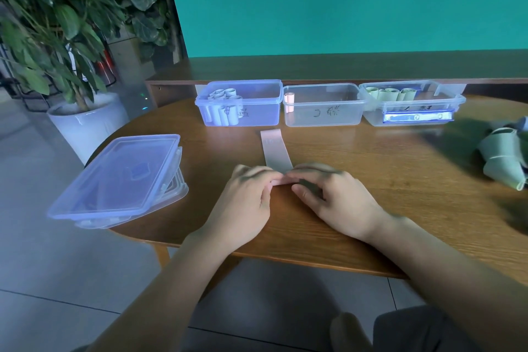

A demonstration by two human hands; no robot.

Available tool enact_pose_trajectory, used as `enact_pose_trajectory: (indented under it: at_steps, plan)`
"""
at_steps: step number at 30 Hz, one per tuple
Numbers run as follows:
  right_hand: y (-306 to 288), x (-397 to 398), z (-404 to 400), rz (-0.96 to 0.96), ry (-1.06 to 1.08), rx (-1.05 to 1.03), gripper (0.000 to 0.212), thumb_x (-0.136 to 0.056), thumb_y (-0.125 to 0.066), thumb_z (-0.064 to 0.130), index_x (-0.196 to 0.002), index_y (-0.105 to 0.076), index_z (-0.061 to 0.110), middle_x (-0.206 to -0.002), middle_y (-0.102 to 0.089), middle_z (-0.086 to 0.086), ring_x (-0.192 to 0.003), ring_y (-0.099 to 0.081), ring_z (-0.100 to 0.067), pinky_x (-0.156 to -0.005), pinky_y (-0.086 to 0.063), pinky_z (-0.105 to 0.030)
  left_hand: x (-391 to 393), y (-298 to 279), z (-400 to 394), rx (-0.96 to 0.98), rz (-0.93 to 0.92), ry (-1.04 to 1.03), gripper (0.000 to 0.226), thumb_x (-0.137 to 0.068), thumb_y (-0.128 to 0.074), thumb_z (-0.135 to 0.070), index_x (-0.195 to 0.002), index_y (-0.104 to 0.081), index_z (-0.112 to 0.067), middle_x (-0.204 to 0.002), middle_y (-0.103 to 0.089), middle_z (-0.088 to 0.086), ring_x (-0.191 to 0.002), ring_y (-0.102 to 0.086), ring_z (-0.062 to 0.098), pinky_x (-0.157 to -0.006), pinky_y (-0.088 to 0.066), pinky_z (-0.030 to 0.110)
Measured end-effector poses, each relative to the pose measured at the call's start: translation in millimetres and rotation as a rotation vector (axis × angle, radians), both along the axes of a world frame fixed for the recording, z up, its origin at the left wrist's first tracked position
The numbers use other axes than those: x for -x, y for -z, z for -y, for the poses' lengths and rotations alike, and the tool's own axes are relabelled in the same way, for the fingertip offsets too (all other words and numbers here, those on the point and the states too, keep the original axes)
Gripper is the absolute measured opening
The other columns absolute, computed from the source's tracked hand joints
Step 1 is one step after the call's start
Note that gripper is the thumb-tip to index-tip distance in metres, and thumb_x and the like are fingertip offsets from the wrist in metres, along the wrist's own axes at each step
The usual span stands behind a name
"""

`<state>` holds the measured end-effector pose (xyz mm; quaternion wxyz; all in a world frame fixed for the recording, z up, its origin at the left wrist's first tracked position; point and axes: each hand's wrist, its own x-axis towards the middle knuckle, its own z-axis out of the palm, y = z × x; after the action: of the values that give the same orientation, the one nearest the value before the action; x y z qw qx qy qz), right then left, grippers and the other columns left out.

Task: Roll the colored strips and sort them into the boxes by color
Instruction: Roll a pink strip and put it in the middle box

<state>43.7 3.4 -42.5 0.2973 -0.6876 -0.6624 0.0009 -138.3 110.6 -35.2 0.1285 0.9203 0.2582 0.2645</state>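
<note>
A pink strip (275, 150) lies flat on the wooden table (385, 180), stretching away from me. Its near end is curled into a small roll under my fingers. My left hand (247, 203) and my right hand (334, 197) both pinch that rolled end, fingertips meeting in the middle. Three clear boxes stand in a row at the back: the left box (257, 114) holds several white-blue rolls, the middle box (323, 116) holds one pink roll (289, 100), and the right box (411, 116) holds several green rolls.
A stack of clear box lids (114, 180) sits at the table's left edge. Loose green strips (503, 157) are piled at the right edge. A potted plant (83, 120) stands on the floor to the left. A wooden ledge runs behind the boxes.
</note>
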Motion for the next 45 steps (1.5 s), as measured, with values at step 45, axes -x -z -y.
enact_pose_trajectory:
  at_steps: [45]
  plan:
    - [-4.2,-30.4,-42.3,0.063,-0.046,0.026,0.031,-0.099,-0.054,0.040,-0.129,-0.061,0.040,-0.128,-0.054,0.027,-0.079,-0.044,0.024,-0.069,-0.037,-0.012,-26.4,5.3,-38.9,-0.091,0.012,-0.066,0.027,-0.093,-0.056,-0.031,-0.117,-0.067,-0.026,-0.113,-0.066,-0.013,-0.105,-0.052,0.011,-0.088,-0.050,0.031]
